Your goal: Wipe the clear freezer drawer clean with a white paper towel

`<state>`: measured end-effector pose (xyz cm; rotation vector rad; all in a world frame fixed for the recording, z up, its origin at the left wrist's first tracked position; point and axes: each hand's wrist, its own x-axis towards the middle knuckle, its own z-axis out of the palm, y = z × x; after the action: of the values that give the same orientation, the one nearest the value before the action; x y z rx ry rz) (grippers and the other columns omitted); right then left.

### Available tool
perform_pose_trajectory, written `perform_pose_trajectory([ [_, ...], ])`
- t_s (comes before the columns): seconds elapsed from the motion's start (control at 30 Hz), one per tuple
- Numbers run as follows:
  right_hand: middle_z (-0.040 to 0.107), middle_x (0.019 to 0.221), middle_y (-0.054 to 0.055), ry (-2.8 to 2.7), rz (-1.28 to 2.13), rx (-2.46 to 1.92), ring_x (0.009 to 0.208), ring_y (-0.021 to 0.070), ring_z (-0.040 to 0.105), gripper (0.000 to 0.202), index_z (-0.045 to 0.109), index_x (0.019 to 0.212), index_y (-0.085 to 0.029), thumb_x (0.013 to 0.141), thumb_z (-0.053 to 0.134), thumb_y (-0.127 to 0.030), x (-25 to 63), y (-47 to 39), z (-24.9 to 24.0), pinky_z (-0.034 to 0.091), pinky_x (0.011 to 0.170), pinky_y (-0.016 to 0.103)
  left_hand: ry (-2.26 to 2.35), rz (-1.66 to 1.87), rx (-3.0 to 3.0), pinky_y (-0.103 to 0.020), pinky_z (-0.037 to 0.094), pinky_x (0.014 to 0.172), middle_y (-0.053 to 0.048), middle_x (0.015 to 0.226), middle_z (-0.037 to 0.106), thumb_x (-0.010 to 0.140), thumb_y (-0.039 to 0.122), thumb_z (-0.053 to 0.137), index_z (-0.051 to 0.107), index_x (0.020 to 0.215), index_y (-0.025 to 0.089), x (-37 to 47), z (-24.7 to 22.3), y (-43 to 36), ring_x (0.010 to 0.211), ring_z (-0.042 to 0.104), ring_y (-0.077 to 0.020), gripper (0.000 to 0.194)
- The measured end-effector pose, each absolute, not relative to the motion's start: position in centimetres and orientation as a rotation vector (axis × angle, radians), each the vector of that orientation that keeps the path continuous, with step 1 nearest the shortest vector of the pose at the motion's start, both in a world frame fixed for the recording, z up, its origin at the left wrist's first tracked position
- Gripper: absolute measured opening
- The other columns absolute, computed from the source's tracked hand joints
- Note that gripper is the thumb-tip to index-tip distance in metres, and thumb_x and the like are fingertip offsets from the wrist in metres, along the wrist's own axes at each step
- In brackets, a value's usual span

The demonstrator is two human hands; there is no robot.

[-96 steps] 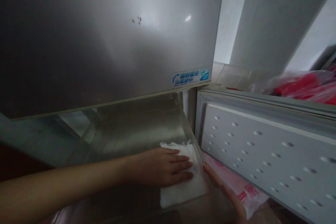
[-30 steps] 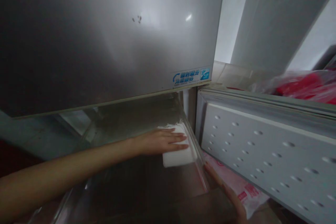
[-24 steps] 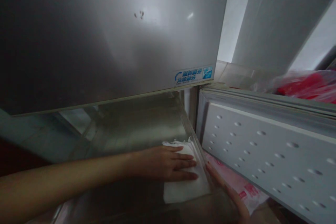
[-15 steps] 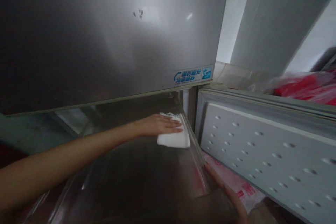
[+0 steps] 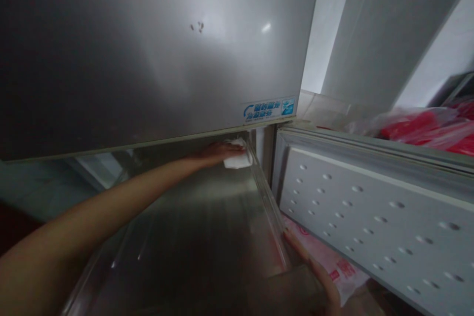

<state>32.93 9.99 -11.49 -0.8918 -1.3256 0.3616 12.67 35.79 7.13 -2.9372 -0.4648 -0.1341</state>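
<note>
A clear plastic freezer drawer (image 5: 200,222) is pulled out beneath the upper fridge door (image 5: 166,59). My left hand (image 5: 222,152) reaches to the drawer's far right corner, its fingers laid over a white cloth (image 5: 239,159) and pressing it on the drawer's inside. The far fingertips are partly lost in shadow under the upper door. My right hand (image 5: 309,260) holds the drawer's right side from outside, near the front; most of its fingers are hidden behind the wall.
An open lower door (image 5: 355,217) with a dimpled inner panel stands on the right. A pink and white plastic bag (image 5: 335,261) lies between it and the drawer. Red items in clear plastic (image 5: 418,123) lie behind that door, and a grey wall (image 5: 374,24) rises beyond.
My left hand has moved away from me with the white cloth, up to the far corner under the upper door. The right hand stays on the drawer's side. The view has shifted slightly.
</note>
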Motion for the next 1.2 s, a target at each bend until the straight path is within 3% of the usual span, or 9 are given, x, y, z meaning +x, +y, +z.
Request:
perform_pose_trajectory([
  [0.17, 0.073, 0.097, 0.003, -1.299, 0.345, -0.904, 0.094, 0.0321, 0.071, 0.039, 0.069, 0.106, -0.041, 0.081, 0.05, -0.065, 32.9, 10.2, -12.0, 0.059, 0.076, 0.05, -0.127, -0.068, -2.961, -0.026, 0.035, 0.114, -0.011, 0.144, 0.05, 0.1, 0.01, 0.036, 0.05, 0.138, 0.013, 12.2, 6.4, 29.9, 0.134, 0.047, -0.0152, 0.04],
  [0.33, 0.073, 0.094, 0.005, -1.27, 0.359, -0.926, 0.089, 0.0313, 0.072, 0.042, 0.07, 0.103, -0.037, 0.082, 0.047, -0.065, 32.6, 10.0, -12.1, 0.061, 0.067, 0.047, 0.119, -0.176, -2.833, -0.034, 0.045, 0.108, -0.013, 0.138, 0.057, 0.101, 0.011, 0.032, 0.052, 0.134, 0.01, 12.3, 5.7, 21.5, 0.124, 0.057, -0.0195, 0.039],
  [0.5, 0.074, 0.095, 0.006, -1.248, 0.373, -0.942, 0.096, 0.0297, 0.071, 0.039, 0.067, 0.111, -0.036, 0.088, 0.044, -0.057, 32.5, 9.4, -11.8, 0.06, 0.072, 0.047, 0.294, -0.183, -2.807, -0.034, 0.04, 0.112, -0.009, 0.137, 0.058, 0.102, 0.015, 0.033, 0.055, 0.133, 0.014, 12.4, 5.7, 18.6, 0.127, 0.054, -0.0185, 0.038],
  [0.6, 0.074, 0.096, 0.007, -1.252, 0.374, -0.935, 0.098, 0.028, 0.07, 0.04, 0.064, 0.118, -0.034, 0.093, 0.039, -0.051, 32.7, 9.0, -11.8, 0.06, 0.077, 0.048, 0.367, -0.131, -2.834, -0.031, 0.036, 0.116, -0.005, 0.139, 0.057, 0.103, 0.016, 0.032, 0.057, 0.131, 0.017, 12.4, 6.1, 20.0, 0.131, 0.051, -0.0168, 0.038],
  [0.83, 0.073, 0.106, 0.003, -1.322, 0.351, -0.854, 0.107, 0.0287, 0.068, 0.041, 0.064, 0.116, -0.037, 0.085, 0.05, -0.062, 33.0, 9.8, -12.5, 0.056, 0.088, 0.048, 0.16, -0.099, -2.955, -0.03, 0.038, 0.114, -0.009, 0.144, 0.05, 0.101, 0.01, 0.033, 0.054, 0.136, 0.017, 11.9, 6.7, 27.9, 0.133, 0.048, -0.0172, 0.041],
  [1.03, 0.075, 0.095, 0.001, -1.296, 0.363, -0.875, 0.095, 0.0302, 0.071, 0.042, 0.068, 0.106, -0.039, 0.081, 0.049, -0.067, 33.2, 10.2, -12.1, 0.061, 0.075, 0.047, -0.341, -0.141, -3.107, -0.032, 0.035, 0.115, -0.004, 0.143, 0.051, 0.099, 0.008, 0.039, 0.055, 0.134, 0.023, 12.4, 7.6, 35.4, 0.133, 0.047, -0.0157, 0.042],
  [1.2, 0.075, 0.094, 0.002, -1.244, 0.385, -0.922, 0.099, 0.03, 0.07, 0.044, 0.07, 0.104, -0.037, 0.082, 0.048, -0.067, 32.9, 10.0, -11.8, 0.06, 0.076, 0.045, -0.642, -0.258, -3.067, -0.036, 0.034, 0.114, -0.006, 0.141, 0.054, 0.1, 0.01, 0.036, 0.057, 0.133, 0.016, 13.0, 8.0, 37.5, 0.131, 0.05, -0.021, 0.04],
])
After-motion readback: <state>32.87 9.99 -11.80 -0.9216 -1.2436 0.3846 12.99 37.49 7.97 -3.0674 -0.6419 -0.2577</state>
